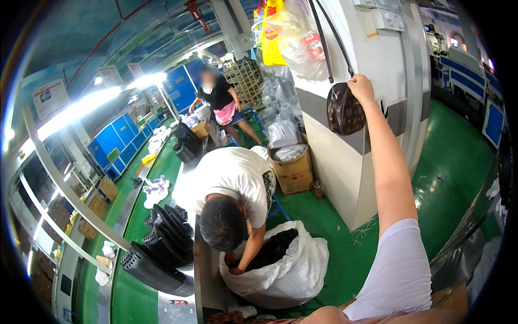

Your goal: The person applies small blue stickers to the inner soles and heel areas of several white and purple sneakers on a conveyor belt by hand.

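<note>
— What can't you make out from here?

— The left hand is nowhere in sight. Something tan and blurred is cut off at the bottom edge, and a cardboard corner (450,298) is clipped beside it.

— And the right one?

— The arm rises straight from a white sleeve (398,270), fully stretched. The right hand (360,86) is at the top of a small round brown patterned handbag (344,110) hanging by a black strap (329,43) against the white pillar (372,156). The knuckles face us, so I cannot tell whether the grip is clamped on the bag or merely touching it.

— What's around?

— Nearby, a co-worker in a white shirt (232,178) bends over a big white sack (291,270) on the green floor (453,162), both arms inside. Black ribbed mouldings (162,248) are stacked on the green table (129,297) to the left. Behind are cardboard boxes (294,173), then plastic bags (294,38) hanging above the handbag. Farthest, a seated person in black (218,97) by blue cabinets (116,140).
</note>
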Demonstrator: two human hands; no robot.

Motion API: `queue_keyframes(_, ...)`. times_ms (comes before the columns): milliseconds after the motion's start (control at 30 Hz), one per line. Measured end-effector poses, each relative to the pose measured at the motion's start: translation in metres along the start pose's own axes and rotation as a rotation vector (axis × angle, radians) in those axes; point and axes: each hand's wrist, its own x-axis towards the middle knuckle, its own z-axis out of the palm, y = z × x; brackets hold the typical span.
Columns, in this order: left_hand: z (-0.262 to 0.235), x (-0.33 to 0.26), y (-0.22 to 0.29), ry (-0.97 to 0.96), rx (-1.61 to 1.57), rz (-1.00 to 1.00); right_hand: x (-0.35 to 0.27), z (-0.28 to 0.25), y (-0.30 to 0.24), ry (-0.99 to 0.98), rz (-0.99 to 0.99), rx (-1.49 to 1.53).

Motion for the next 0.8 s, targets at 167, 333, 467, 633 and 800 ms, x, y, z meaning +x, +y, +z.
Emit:
queue_keyframes(167,0.0,0.003,0.001,0.003,-0.007,0.006,0.008,-0.008,0.009,-0.03,0.095,-0.025)
queue_keyframes(333,0.0,0.005,0.002,0.004,-0.021,0.012,-0.002,-0.009,-0.005,0.046,0.123,-0.135)
queue_keyframes(467,0.003,0.007,0.005,-0.004,-0.036,0.02,-0.01,-0.001,-0.013,0.112,0.008,-0.296)
queue_keyframes(633,0.006,0.009,0.004,-0.003,-0.051,0.028,-0.039,0.013,0.007,-0.007,-0.314,-0.081)
queue_keyframes(800,0.007,0.01,0.008,-0.005,-0.06,0.037,-0.05,0.033,0.009,-0.175,-0.344,-0.142)
